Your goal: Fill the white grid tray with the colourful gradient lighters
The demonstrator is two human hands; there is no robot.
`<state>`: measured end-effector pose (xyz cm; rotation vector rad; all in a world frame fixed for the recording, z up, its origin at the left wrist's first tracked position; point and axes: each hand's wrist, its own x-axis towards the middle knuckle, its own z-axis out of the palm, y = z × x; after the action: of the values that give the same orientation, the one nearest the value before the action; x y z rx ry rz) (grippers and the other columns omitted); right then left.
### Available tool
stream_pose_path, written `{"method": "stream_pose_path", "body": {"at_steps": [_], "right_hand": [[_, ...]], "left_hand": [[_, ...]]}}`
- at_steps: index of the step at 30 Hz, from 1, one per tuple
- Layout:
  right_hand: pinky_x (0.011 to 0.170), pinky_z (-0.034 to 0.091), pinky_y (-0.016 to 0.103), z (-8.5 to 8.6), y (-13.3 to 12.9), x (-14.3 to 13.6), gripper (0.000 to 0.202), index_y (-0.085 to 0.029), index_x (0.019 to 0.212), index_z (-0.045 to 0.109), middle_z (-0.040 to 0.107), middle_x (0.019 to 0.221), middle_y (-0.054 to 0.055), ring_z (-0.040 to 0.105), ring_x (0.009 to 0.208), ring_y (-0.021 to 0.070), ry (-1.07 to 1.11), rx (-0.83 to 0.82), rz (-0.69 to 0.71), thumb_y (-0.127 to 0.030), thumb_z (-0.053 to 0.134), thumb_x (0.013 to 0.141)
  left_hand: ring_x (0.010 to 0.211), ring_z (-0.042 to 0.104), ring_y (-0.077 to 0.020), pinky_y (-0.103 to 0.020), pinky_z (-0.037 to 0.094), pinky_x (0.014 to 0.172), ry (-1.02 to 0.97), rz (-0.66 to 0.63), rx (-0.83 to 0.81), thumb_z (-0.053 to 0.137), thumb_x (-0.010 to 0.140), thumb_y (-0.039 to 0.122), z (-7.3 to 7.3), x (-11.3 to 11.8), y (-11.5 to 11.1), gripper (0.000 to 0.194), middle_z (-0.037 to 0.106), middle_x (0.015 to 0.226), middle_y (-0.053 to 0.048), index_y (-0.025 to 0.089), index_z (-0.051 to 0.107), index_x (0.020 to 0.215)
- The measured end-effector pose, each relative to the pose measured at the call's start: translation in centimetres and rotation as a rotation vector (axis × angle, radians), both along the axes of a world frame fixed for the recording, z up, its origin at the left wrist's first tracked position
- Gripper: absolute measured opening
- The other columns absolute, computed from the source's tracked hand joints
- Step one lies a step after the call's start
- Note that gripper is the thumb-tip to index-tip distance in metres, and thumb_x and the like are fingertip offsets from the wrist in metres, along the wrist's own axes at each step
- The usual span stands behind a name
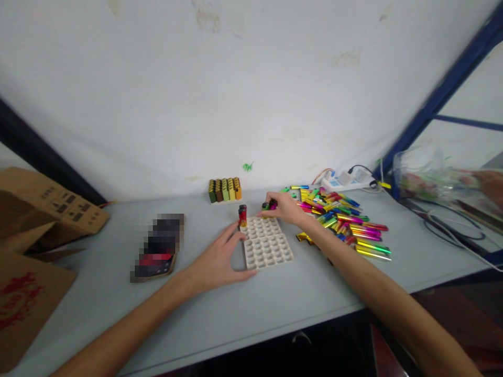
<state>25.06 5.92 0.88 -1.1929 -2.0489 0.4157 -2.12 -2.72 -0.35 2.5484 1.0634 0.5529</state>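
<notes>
A white tray (269, 251) with rows of round-cornered holes lies flat on the table in front of me. My left hand (218, 259) rests along its left side, fingers spread, thumb by the near corner and fingertips by the far one. Two lighters, a red one (242, 215) among them, stand upright in the tray's far left corner. Over the far right corner, my right hand (285, 208) is closed on lighters (266, 207), of which green and dark pink bits show between the fingers; their number is hidden. Right of the tray spreads a pile of shiny, multicoloured lighters (349, 222).
Against the wall stands a filled block of lighters (225, 191). A pixelated phone-like object (159, 246) lies at left, near open cardboard boxes (58, 209). A power strip (346, 180) with cables sits at the back right, near a blue metal frame (428, 104) and a plastic bag (420, 167).
</notes>
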Motion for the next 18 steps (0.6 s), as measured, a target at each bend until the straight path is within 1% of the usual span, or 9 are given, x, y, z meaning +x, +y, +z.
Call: {"method": "stream_pose_path", "body": {"at_steps": [3,6,7,9,10,12,13,15,18], "right_hand": [[0.06,0.032,0.026,0.2,0.2,0.1,0.044,-0.02,0.075,0.059,0.061,0.067,-0.003,0.051,0.061,0.0143,-0.076,-0.047,0.017,-0.054,0.085,0.071],[0.065,0.041,0.027,1.4,-0.2,0.4,0.042,-0.019,0.079,0.064,0.069,0.078,0.001,0.059,0.07,0.0171,-0.09,-0.081,0.064,-0.051,0.088,0.069],[0.069,0.044,0.028,2.0,-0.6,0.8,0.041,-0.019,0.086,0.067,0.072,0.085,0.003,0.063,0.075,0.0183,-0.059,-0.093,0.1,-0.051,0.087,0.071],[0.077,0.05,0.03,3.3,-1.4,2.3,0.041,-0.019,0.101,0.069,0.075,0.099,0.006,0.068,0.086,0.0196,0.031,-0.099,0.131,-0.051,0.081,0.079],[0.079,0.052,0.032,3.9,-1.8,3.3,0.039,-0.02,0.106,0.069,0.076,0.1,0.007,0.069,0.087,0.0198,0.06,-0.087,0.1,-0.051,0.077,0.085],[0.078,0.052,0.033,4.7,-2.7,5.7,0.029,-0.02,0.1,0.071,0.076,0.094,0.007,0.069,0.084,0.0206,-0.01,-0.022,-0.018,-0.048,0.07,0.092],[0.077,0.051,0.034,4.8,-3.0,7.0,0.025,-0.02,0.095,0.072,0.075,0.092,0.007,0.068,0.082,0.0214,-0.108,-0.012,-0.057,-0.045,0.069,0.093],[0.079,0.05,0.036,4.3,-3.6,9.1,0.019,-0.02,0.092,0.075,0.075,0.092,0.008,0.067,0.083,0.0234,-0.312,-0.028,-0.092,-0.039,0.071,0.091],[0.08,0.048,0.037,2.4,-4.2,11.0,0.013,-0.02,0.091,0.076,0.074,0.095,0.011,0.066,0.087,0.026,-0.51,-0.075,-0.107,-0.032,0.077,0.087]], "left_hand": [[0.148,0.042,-0.0371,-0.053,0.039,0.122,0.038,0.009,-0.015,0.082,0.074,0.054,0.1,-0.1,0.0,0.066,0.039,0.16,-0.022,0.019,0.056,0.123],[0.148,0.042,-0.0373,-0.054,0.039,0.122,0.048,0.009,-0.013,0.081,0.074,0.054,0.0,-0.1,0.1,0.065,0.04,0.16,-0.021,0.02,0.055,0.123],[0.148,0.042,-0.0368,-0.054,0.039,0.122,0.044,0.007,-0.009,0.081,0.075,0.053,-0.1,-0.2,0.1,0.064,0.04,0.16,-0.02,0.02,0.055,0.123],[0.147,0.044,-0.0362,-0.053,0.039,0.122,0.03,0.005,0.005,0.081,0.074,0.051,-0.3,-0.2,0.2,0.061,0.041,0.159,-0.02,0.021,0.056,0.121],[0.147,0.044,-0.0362,-0.053,0.04,0.121,0.022,0.005,0.012,0.081,0.074,0.051,-0.4,-0.2,0.3,0.061,0.042,0.159,-0.019,0.021,0.056,0.12],[0.145,0.047,-0.0365,-0.053,0.041,0.121,0.012,0.005,0.021,0.081,0.073,0.051,-0.5,-0.2,0.2,0.06,0.042,0.159,-0.019,0.021,0.056,0.12],[0.144,0.048,-0.0367,-0.053,0.041,0.12,0.009,0.004,0.024,0.081,0.074,0.051,-0.4,-0.1,0.2,0.061,0.042,0.159,-0.019,0.021,0.057,0.12],[0.144,0.048,-0.0369,-0.053,0.042,0.12,0.008,-0.002,0.028,0.079,0.076,0.051,-0.2,-0.1,0.1,0.061,0.043,0.159,-0.02,0.02,0.056,0.123],[0.144,0.048,-0.0373,-0.053,0.042,0.121,0.001,-0.012,0.039,0.077,0.077,0.049,0.0,-0.1,0.0,0.06,0.044,0.159,-0.021,0.019,0.057,0.125]]}}
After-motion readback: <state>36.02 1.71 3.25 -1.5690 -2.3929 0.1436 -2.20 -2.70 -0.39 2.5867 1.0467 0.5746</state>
